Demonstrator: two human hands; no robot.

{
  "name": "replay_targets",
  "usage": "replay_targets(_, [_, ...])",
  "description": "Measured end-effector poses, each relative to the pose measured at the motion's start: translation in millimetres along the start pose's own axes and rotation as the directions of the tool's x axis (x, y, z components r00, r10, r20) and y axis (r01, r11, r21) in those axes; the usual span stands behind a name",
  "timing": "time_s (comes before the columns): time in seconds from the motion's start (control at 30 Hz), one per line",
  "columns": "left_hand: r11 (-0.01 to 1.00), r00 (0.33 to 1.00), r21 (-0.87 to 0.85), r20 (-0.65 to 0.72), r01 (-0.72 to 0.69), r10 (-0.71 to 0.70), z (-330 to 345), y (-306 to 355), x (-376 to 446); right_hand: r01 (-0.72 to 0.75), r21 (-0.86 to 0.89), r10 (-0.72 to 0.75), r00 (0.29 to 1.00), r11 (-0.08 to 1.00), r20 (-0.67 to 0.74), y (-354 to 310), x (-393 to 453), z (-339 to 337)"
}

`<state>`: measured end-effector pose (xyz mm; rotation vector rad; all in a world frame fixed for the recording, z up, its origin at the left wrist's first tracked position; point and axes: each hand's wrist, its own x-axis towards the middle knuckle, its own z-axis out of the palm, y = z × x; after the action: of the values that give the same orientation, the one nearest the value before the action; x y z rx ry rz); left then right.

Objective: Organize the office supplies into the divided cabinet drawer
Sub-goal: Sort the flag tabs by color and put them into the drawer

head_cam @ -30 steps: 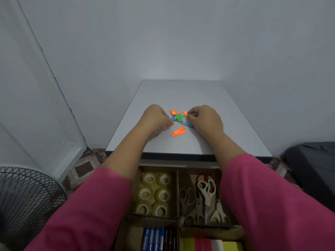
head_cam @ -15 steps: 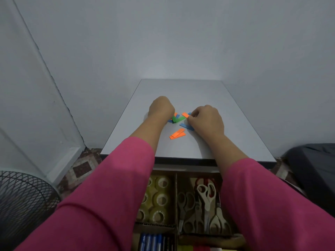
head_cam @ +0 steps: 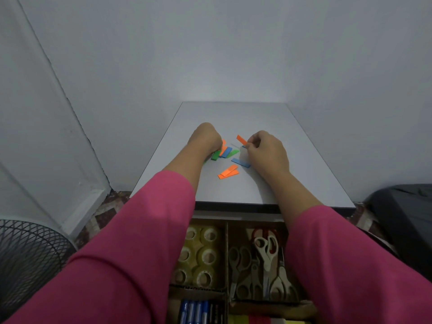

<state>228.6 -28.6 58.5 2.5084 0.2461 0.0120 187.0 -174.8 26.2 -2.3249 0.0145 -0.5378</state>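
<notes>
right hand [head_cam: 266, 152] with orange strip [head_cam: 241, 139] between pinched fingertips

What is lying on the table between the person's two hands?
In the head view, a small fan of orange, blue and green paper strips lies between the left hand and right hand.

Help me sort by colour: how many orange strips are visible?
4: one pinched in the right hand, one beside the left hand, two overlapping nearer the tabletop's front edge; more may be hidden.
</notes>
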Motion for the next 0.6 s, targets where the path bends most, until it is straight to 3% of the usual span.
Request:
replay_targets(0.13, [0.997,0.999,-0.076,-0.032,0.016,-0.018,-2.8,0.1,4.3,0.002,0.004,-0.002,1.0,1.0,-0.01,0.9,0.3,0.8])
replay_targets(0.6, [0.989,0.982,-0.037,-0.131,-0.14,0.134,-5.9,-1.1,2.7,0.0,0.004,0.0,1.0,1.0,-0.015,1.3,0.8,2.3])
